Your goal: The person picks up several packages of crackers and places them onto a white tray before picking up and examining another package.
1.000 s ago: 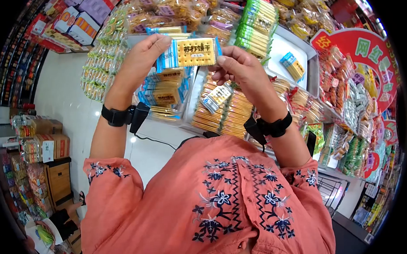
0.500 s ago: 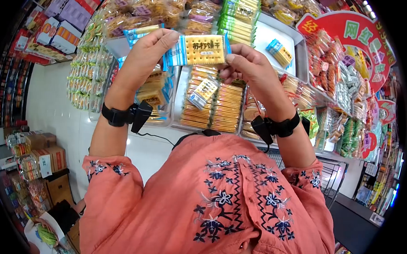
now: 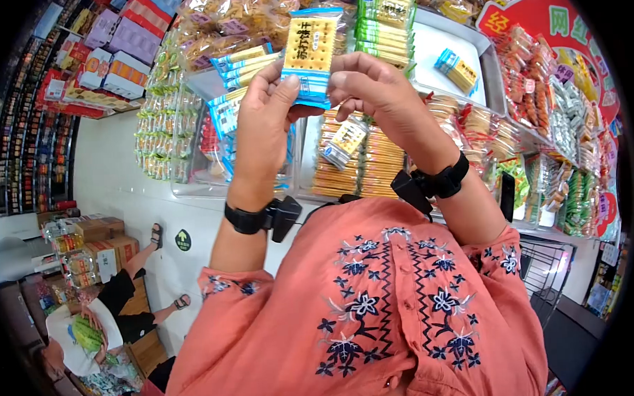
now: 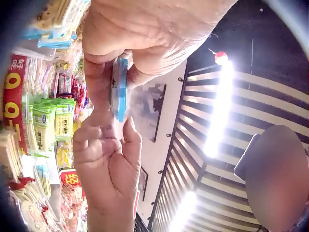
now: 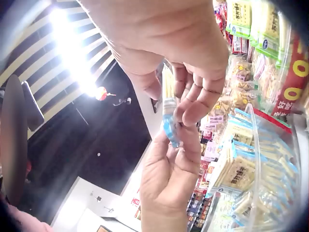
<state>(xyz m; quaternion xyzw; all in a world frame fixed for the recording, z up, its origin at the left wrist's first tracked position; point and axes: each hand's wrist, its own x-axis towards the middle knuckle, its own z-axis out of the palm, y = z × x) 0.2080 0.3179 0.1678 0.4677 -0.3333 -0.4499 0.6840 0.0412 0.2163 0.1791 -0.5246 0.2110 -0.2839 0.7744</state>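
A soda cracker pack with blue-and-white ends stands upright over the display, its printed face toward me. My left hand pinches its lower blue end, thumb on the front. In the left wrist view the pack shows edge-on. My right hand is just right of the pack, fingers loosely bent and thumb close to its edge. The left wrist view has the right hand below the pack, thumb and fingers spread apart. In the right wrist view, the left hand grips the blue end.
Below the hands, a bin holds blue cracker packs. Next to it a small cracker pack lies on rows of stick biscuits. Green packs and a white tray lie beyond. Another person is at the lower left.
The pack has turned from lying sideways between both hands to upright. My left hand has shifted to its lower end, and the right hand has let go of its right end.
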